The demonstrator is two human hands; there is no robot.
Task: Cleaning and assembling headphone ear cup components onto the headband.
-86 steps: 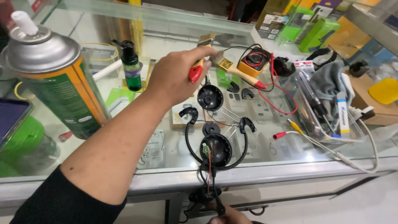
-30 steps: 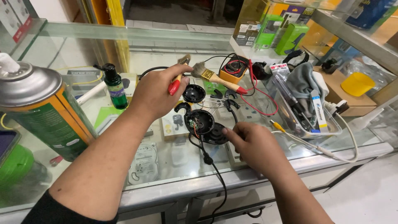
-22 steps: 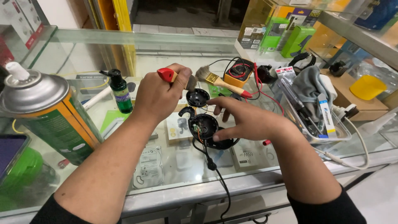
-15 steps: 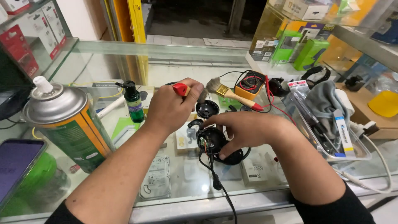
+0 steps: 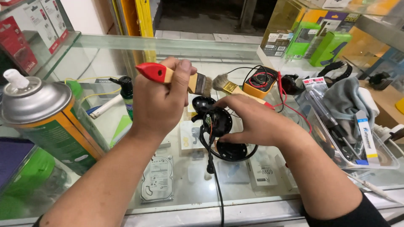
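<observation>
Headphone earcup (image 5: 219, 122), opened with wiring exposed, is gripped by the right hand (image 5: 252, 122) over the glass counter (image 5: 185, 189); the left hand (image 5: 158, 101) clasps a red-handled paintbrush (image 5: 168, 75) above it.

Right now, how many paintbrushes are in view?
2. One brush with a red handle tip is in the left hand; the other brush lies on the counter by the yellow meter.

Green boxes (image 5: 320, 44) far right; red packages (image 5: 19, 42), perhaps, left
</observation>
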